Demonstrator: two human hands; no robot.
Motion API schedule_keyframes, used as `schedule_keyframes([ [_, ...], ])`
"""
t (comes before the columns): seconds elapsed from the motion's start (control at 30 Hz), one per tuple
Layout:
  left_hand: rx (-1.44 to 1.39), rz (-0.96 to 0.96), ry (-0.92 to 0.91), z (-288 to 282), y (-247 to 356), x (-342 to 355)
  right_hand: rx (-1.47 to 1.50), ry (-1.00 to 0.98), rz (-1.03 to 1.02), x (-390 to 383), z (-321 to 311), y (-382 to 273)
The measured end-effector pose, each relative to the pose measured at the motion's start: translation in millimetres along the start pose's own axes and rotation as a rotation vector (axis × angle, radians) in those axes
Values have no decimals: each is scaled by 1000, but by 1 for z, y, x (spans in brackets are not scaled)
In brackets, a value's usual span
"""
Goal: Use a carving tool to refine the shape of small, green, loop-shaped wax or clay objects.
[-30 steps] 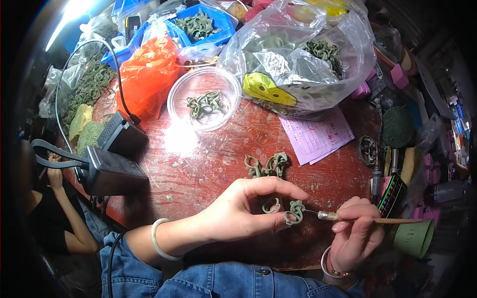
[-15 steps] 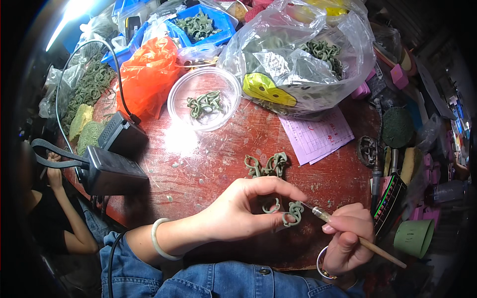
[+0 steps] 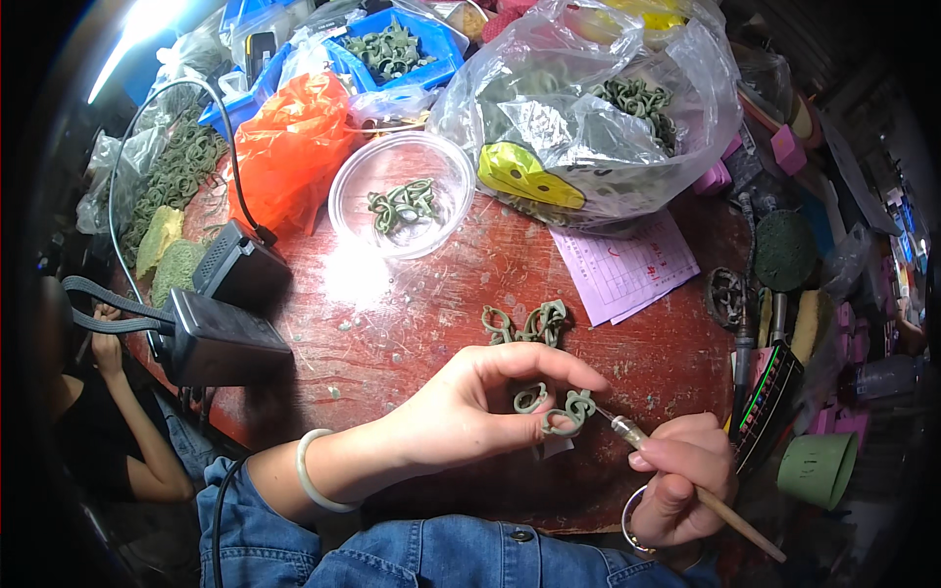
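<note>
Between the thumb and fingers of my left hand (image 3: 461,402) is a small curled green piece (image 3: 576,410) with ring-like loops. My right hand (image 3: 694,470) grips a thin tool with a wooden handle (image 3: 742,526), a pale metal collar and a fine tip. That tip is close to the held piece by my left index finger; whether it touches, I cannot tell. Another green loop (image 3: 530,397) shows under the arch of my left hand, and what supports it is partly hidden. Just beyond my left hand, more curled green pieces (image 3: 544,321) lie on the red table.
A clear round tub (image 3: 343,211) holds several green pieces. Behind stand a large clear plastic bag (image 3: 549,127), an orange bag (image 3: 294,137) and a blue bin (image 3: 446,69). Pink paper slips (image 3: 627,269) lie at right, black boxes (image 3: 230,338) at left. Another person's arm (image 3: 132,412) shows far left.
The held green piece has turned and shifted slightly in my left fingers. My right hand and its tool have moved a little left and downward.
</note>
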State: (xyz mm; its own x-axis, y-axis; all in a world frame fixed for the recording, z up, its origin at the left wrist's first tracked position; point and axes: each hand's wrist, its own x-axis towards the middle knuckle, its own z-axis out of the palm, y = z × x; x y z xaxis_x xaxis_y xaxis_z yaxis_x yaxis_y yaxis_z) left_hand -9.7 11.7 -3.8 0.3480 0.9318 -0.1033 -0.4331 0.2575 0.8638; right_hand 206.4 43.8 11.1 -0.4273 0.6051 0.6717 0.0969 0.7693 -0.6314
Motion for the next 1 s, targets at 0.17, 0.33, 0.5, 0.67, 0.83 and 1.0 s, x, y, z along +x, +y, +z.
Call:
schedule_keyframes([
  [0.17, 105, 17, 116, 5, 1, 1, 61, -37, 11, 1, 1, 1],
  [0.33, 245, 112, 65, 3, 0, 2, -8, -54, 39, 4, -1, -2],
  [0.5, 23, 6, 102, 3, -2, 2, 112, 148, 78, -2, 2, 3],
  [0.67, -185, -138, 59, 2, 4, 2, 41, 212, 108, -2, 2, 0],
  [0.83, -374, -184, 60, 0, 5, 3, 6, 122, 114, -1, 0, 0],
  [1.0, -497, -223, 24, -3, 6, 3, 24, 134, 117, -2, 0, -1],
])
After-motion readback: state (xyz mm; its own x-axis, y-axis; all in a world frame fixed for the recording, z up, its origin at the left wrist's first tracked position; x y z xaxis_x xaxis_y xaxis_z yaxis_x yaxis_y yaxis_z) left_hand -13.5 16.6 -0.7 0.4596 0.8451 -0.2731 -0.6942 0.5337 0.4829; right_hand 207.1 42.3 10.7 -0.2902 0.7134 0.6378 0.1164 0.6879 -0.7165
